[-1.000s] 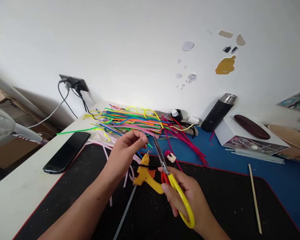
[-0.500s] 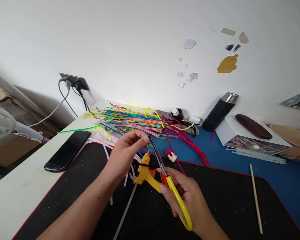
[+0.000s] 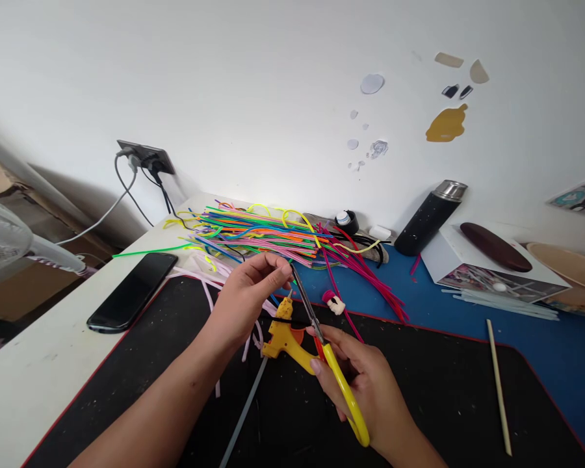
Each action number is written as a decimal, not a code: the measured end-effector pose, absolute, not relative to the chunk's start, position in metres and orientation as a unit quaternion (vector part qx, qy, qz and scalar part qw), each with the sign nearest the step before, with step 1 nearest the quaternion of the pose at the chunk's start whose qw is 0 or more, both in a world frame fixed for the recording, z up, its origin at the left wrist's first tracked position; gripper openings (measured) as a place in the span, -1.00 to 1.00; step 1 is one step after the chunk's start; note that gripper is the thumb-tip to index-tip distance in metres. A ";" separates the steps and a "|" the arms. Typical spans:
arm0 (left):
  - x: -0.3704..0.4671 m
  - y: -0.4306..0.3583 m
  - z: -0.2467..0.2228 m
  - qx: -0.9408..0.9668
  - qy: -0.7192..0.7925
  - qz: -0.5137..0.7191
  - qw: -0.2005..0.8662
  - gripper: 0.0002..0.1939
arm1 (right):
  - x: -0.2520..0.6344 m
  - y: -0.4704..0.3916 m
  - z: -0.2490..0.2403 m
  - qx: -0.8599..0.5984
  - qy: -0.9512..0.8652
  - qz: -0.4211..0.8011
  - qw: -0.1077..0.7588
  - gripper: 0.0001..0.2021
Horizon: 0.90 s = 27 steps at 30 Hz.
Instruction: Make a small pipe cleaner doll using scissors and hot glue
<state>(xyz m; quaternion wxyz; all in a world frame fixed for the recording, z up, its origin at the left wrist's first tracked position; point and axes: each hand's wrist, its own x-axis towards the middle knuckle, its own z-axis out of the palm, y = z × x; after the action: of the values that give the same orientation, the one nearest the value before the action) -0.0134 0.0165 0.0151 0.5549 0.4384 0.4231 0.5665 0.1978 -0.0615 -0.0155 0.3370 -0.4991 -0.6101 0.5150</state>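
Observation:
My right hand grips a pair of scissors with yellow and red handles. The blades point away from me, nearly together, and their tips reach the fingertips of my left hand. Thumb and forefinger of that hand are pinched; whatever lies between them is too small to make out. Below the blades, a yellow glue gun lies on the black mat, with a translucent glue stick running out of its back. A small cream and magenta figure sits just right of the blades.
Colourful pipe cleaners are heaped by the wall, with magenta ones spreading right. A phone lies at left. On the right are a black flask, a white box, pale glue sticks and a wooden stick.
The scissors' yellow handle has swung slightly inward, and the blades have drawn closer together. My left hand stays in its pinch at nearly the same spot.

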 end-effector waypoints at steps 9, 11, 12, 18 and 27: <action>-0.015 0.017 0.015 0.450 0.421 0.560 0.553 -0.75 | 0.199 -0.062 -0.023 -0.492 -0.623 0.502 0.343 -0.57; -0.015 0.017 0.014 0.453 0.418 0.559 0.555 -0.75 | 0.200 -0.062 -0.024 -0.492 -0.624 0.499 0.346 -0.57; -0.016 0.017 0.014 0.453 0.418 0.558 0.555 -0.75 | 0.200 -0.062 -0.024 -0.491 -0.624 0.499 0.348 -0.57; -0.015 0.016 0.014 0.449 0.414 0.559 0.560 -0.75 | 0.199 -0.062 -0.017 -0.495 -0.611 0.517 0.338 -0.55; -0.014 0.015 0.018 0.452 0.409 0.554 0.567 -0.67 | 0.200 -0.061 -0.014 -0.482 -0.606 0.534 0.341 -0.56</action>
<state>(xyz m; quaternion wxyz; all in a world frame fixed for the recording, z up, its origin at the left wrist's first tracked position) -0.0140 0.0149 0.0180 0.5675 0.4520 0.4090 0.5535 0.1999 -0.0613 -0.0137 0.3405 -0.4824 -0.6055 0.5335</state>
